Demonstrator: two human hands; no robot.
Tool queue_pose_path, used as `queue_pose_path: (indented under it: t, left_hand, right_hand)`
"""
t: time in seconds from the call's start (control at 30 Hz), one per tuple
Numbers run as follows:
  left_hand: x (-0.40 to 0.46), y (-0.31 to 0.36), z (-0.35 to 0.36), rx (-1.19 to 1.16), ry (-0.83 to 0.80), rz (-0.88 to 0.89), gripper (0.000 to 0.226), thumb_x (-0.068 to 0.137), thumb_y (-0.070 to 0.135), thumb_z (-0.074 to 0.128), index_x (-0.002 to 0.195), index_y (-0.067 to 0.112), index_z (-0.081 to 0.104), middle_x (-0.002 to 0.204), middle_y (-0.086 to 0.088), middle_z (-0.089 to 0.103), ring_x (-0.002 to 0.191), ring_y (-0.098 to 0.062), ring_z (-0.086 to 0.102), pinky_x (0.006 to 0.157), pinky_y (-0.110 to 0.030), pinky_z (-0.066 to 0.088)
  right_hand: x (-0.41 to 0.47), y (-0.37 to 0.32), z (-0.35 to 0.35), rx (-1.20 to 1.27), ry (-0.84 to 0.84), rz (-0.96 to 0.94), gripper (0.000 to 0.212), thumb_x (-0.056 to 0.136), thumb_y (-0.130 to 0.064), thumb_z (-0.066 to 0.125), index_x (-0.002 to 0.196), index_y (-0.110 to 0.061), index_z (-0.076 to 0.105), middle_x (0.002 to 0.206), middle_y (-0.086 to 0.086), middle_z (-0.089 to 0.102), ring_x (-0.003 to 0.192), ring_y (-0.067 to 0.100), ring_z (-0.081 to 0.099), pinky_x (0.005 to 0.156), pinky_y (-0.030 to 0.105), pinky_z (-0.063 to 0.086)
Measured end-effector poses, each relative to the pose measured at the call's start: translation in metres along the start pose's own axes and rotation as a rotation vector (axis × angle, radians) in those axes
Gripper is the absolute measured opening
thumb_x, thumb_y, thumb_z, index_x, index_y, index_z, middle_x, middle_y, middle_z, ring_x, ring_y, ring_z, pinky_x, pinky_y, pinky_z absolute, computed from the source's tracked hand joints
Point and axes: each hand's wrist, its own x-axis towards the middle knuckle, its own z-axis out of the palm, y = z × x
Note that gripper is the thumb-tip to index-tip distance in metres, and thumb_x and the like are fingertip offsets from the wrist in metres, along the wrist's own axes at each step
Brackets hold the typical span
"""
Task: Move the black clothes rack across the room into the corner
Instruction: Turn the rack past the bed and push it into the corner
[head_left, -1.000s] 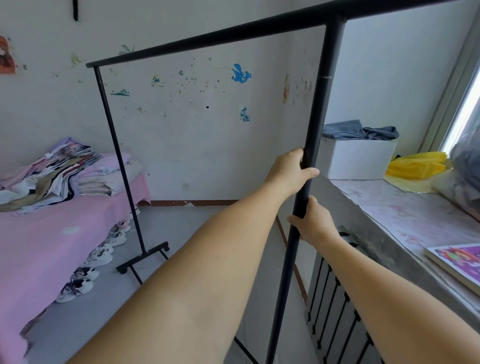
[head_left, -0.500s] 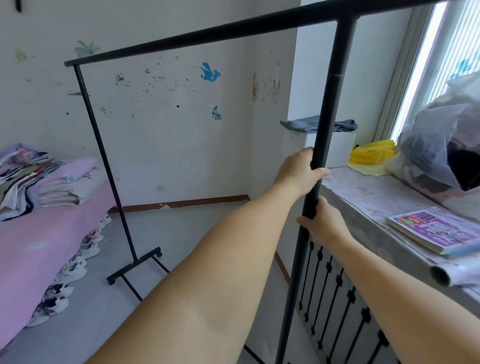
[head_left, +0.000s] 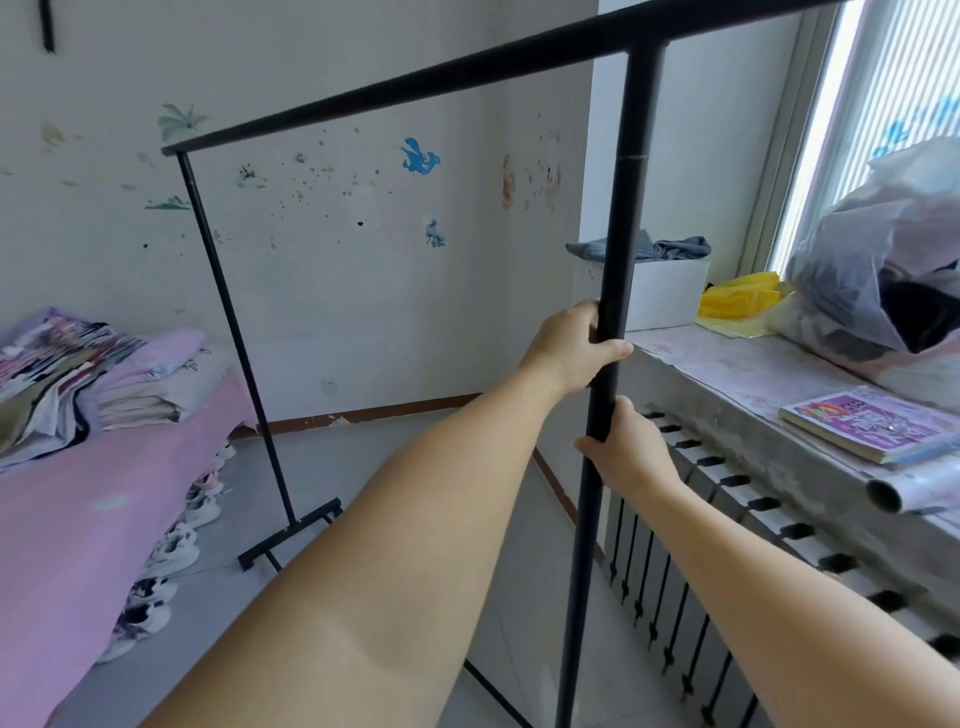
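Gripping the near upright of the black clothes rack (head_left: 618, 249), both hands are wrapped closed around the pole: the left hand (head_left: 574, 348) higher, the right hand (head_left: 626, 447) just below it, close but apart. The rack stands between the pink bed (head_left: 78, 519) on the left and the windowsill (head_left: 737, 374) with the radiator (head_left: 691, 571) under it on the right; its near pole is just beside the sill's edge, its far foot rests on the grey floor (head_left: 405, 467) near a row of shoes (head_left: 171, 551) along the bed. Open floor runs ahead to the wall corner. Compared with half a second ago, the far post and foot sit further right in view, closer to the corner, more of the bed shows, and the hands' hold looks unchanged. The top bar runs out of view at the upper right, the near foot is cut off at the bottom edge, and the left forearm hides part of the lower crossbar. A book (head_left: 872, 423), a plastic bag (head_left: 883, 249) and a white box (head_left: 665, 291) lie on the sill.
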Motion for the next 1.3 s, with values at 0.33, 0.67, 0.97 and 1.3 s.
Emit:
queue_pose_path:
  t: [0.33, 0.67, 0.97, 1.3]
  left_hand:
    - [-0.011, -0.036, -0.066, -0.06, -0.012, -0.084, 0.029, 0.085, 0.015, 0.062, 0.112, 0.008, 0.053, 0.102, -0.015, 0.059, 0.097, -0.036, 0.063, 0.075, -0.046, 0.059]
    - [0.042, -0.09, -0.108, -0.06, 0.015, -0.116, 0.027, 0.087, 0.017, 0.06, 0.112, 0.013, 0.052, 0.099, -0.001, 0.057, 0.088, -0.022, 0.06, 0.062, -0.026, 0.056]
    - [0.096, -0.131, -0.131, -0.008, 0.068, -0.161, 0.031, 0.087, 0.019, 0.061, 0.116, 0.01, 0.053, 0.11, -0.008, 0.058, 0.096, -0.026, 0.061, 0.069, -0.031, 0.059]
    - [0.096, -0.141, -0.15, 0.128, 0.069, -0.181, 0.04, 0.077, 0.038, 0.069, 0.111, 0.024, 0.054, 0.103, -0.001, 0.06, 0.094, -0.017, 0.061, 0.088, -0.04, 0.055]
  right_hand:
    - [0.0, -0.05, 0.058, 0.082, -0.014, -0.013, 0.031, 0.085, -0.01, 0.054, 0.115, -0.01, 0.044, 0.083, 0.003, 0.055, 0.079, 0.026, 0.057, 0.054, 0.032, 0.042]
    - [0.068, -0.081, 0.104, 0.098, -0.066, -0.066, 0.03, 0.087, -0.009, 0.052, 0.116, -0.008, 0.044, 0.092, 0.009, 0.058, 0.079, 0.026, 0.054, 0.065, 0.036, 0.047]
    - [0.147, -0.086, 0.139, 0.118, -0.156, -0.136, 0.023, 0.081, -0.018, 0.056, 0.1, -0.02, 0.044, 0.072, -0.002, 0.055, 0.065, 0.018, 0.056, 0.048, 0.027, 0.04]
    - [0.157, -0.094, 0.165, 0.735, -0.372, 0.086, 0.021, 0.079, -0.025, 0.067, 0.066, -0.012, 0.057, 0.049, 0.002, 0.065, 0.047, 0.014, 0.057, 0.06, 0.027, 0.048]
